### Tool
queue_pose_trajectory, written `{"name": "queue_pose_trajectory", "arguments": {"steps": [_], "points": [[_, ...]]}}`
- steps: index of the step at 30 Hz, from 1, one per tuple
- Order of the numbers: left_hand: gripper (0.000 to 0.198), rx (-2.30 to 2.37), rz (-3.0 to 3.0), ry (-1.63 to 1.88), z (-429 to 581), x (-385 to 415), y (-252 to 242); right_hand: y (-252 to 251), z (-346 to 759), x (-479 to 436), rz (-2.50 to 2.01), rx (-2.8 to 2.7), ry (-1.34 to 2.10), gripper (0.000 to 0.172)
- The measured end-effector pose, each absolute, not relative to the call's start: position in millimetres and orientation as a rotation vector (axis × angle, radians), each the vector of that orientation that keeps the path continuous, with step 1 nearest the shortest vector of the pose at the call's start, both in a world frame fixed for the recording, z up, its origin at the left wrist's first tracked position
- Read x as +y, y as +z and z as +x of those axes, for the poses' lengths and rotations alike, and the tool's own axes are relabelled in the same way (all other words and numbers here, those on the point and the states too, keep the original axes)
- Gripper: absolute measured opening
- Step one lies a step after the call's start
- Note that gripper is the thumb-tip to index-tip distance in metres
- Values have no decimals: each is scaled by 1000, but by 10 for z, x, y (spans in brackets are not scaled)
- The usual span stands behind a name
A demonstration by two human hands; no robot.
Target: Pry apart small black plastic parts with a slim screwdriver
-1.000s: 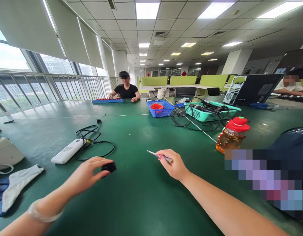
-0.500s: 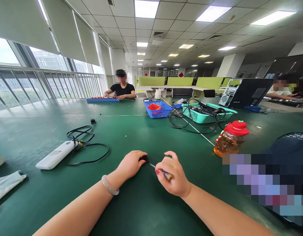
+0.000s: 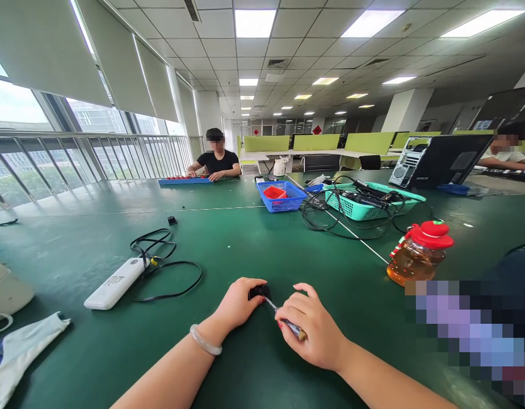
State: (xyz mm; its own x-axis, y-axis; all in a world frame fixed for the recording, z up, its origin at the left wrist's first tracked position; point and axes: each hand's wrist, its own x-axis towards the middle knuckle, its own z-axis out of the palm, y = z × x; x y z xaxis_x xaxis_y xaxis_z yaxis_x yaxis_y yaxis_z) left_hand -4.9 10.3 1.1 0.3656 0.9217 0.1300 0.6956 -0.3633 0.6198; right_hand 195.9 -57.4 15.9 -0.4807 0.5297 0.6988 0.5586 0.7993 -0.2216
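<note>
My left hand [image 3: 242, 304] pinches a small black block-like part [image 3: 257, 291] against the green table, a pale bangle on that wrist. The part's exact kind is too small to make out, and the fingers cover some of it. In my right hand [image 3: 311, 326] is a screwdriver [image 3: 297, 329] with a thin metal shaft and a dark, brownish-ended handle. Its shaft slants down to the left, and the tip appears to meet the near right side of the black part. The right index finger is lifted off the handle.
To the left lie a white power bank [image 3: 115, 284] with a black cable [image 3: 177, 264] and a pale cloth [image 3: 28, 352]. Farther off are a blue basket [image 3: 288, 203] and a green basket [image 3: 360, 211] of cables. A red-lidded jar [image 3: 419, 255] stands right; a person [image 3: 219, 162] sits across.
The camera view has turned slightly left and up, so everything sits lower and farther right. The screwdriver tip has come closer to the black part. Both hands keep their grips.
</note>
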Motion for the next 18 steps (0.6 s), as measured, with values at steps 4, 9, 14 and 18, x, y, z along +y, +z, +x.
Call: {"name": "queue_pose_trajectory", "arguments": {"steps": [4, 9, 14, 18], "points": [[41, 1392, 2191, 658, -50, 108, -9, 167, 1938, -584, -743, -2222, -128, 11], [39, 1320, 2284, 689, -31, 128, -48, 149, 1954, -575, -711, -2270, -229, 10], [39, 1268, 2343, 734, -31, 145, -63, 129, 1961, -571, -727, -2308, -268, 10], [38, 1288, 2361, 714, -42, 148, -68, 134, 1944, -585, -735, -2379, -318, 10]]}}
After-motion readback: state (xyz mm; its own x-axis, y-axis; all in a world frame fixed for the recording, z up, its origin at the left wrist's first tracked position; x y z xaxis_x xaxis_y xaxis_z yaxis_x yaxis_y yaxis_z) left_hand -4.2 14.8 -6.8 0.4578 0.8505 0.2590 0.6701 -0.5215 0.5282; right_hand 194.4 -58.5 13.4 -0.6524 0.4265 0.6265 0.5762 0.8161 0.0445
